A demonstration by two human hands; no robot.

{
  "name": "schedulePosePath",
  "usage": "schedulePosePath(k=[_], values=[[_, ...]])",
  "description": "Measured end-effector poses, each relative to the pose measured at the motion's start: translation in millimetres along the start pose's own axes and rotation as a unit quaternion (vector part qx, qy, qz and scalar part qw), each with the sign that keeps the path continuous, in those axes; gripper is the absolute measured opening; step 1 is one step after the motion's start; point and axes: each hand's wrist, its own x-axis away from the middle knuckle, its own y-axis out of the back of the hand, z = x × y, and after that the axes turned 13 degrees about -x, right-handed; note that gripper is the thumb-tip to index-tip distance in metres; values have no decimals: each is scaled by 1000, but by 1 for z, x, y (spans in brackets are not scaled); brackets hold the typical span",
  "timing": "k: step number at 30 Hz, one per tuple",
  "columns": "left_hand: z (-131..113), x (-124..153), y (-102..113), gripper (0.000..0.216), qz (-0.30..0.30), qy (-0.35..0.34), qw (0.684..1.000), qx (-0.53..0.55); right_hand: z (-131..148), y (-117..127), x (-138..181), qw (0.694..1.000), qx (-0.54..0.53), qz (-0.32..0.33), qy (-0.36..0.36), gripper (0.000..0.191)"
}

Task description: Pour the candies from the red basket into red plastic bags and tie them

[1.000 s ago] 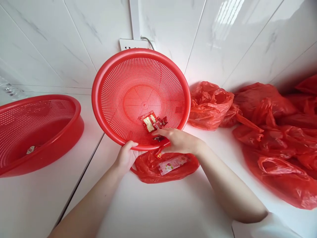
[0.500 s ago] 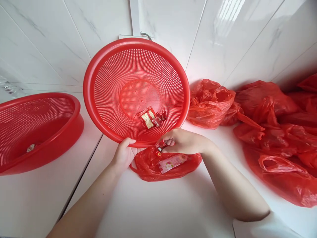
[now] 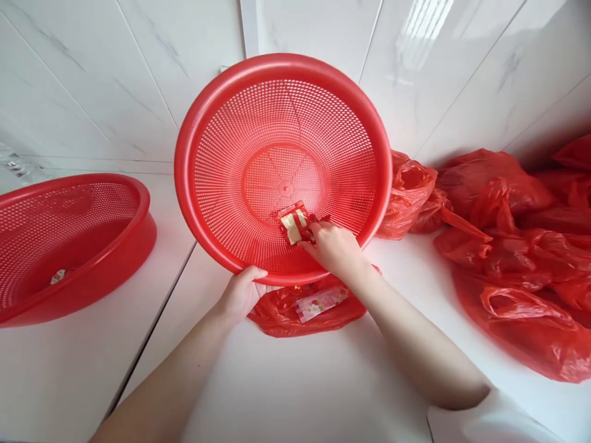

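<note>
My left hand [image 3: 242,295] grips the near rim of a red plastic colander basket [image 3: 284,66], thumb over the rim, fingers partly hidden beneath. The basket is tilted so its inside faces me. My right hand [image 3: 335,246] reaches into it, fingers closed at a small red wrapped packet [image 3: 320,219] that they mostly cover. Touching it on the left is a red packet with a pale yellow window [image 3: 292,225]. Below the near rim lies an open red plastic bag [image 3: 281,320], with a pink printed packet [image 3: 322,303] inside.
A second red basket [image 3: 133,231] stands on the left with a small pale piece [image 3: 58,276] in it. Several filled red plastic bags [image 3: 512,240] crowd the right side along the tiled wall [image 3: 309,31]. A dark seam [image 3: 157,314] runs across the white tabletop [image 3: 286,387].
My right hand has moved from above the bag, where it held a small red packet, up into the basket. The basket has shifted right and nearer, with my left hand still on its rim.
</note>
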Motion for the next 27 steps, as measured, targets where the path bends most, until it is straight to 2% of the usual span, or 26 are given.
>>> schedulePosePath(k=[2,3,5,6,7,8,10,11,12,13,16,22,27], values=[[2,2,-1,47,-1,4,1000,-13,-3,-7,-3,999,19,4,-31,25],[2,2,-1,46,-4,5,1000,-19,-5,-8,-4,999,-7,3,-35,23],[2,2,0,45,-11,10,1000,-26,-10,-6,-6,992,-125,-4,-32,22],[1,1,0,45,-14,12,999,-27,-12,-5,-7,976,-214,0,-32,22],[0,0,1,44,-17,12,999,-25,-15,-3,-8,949,-314,13,-35,21],[0,0,2,44,-19,9,1000,-22,-16,-1,-9,908,-415,36,-42,22],[-1,-2,2,43,-20,4,1000,-12,-19,3,-9,810,-577,92,-61,22],[-2,-2,2,42,-19,3,1000,-8,-19,4,-9,768,-626,116,-68,24],[-3,-3,2,41,-17,4,1000,-5,-19,4,-9,740,-655,130,-72,26],[-3,-3,2,40,-16,6,1000,-5,-18,5,-8,725,-671,138,-71,28],[-4,-3,3,37,-18,7,1000,-11,-16,6,-7,715,-680,147,-61,31],[-3,-3,4,42,-36,-3,999,-16,-12,10,-5,722,-676,143,-43,30],[-4,-5,1,43,-67,-39,997,-14,-12,15,-1,726,-670,149,-41,39]])
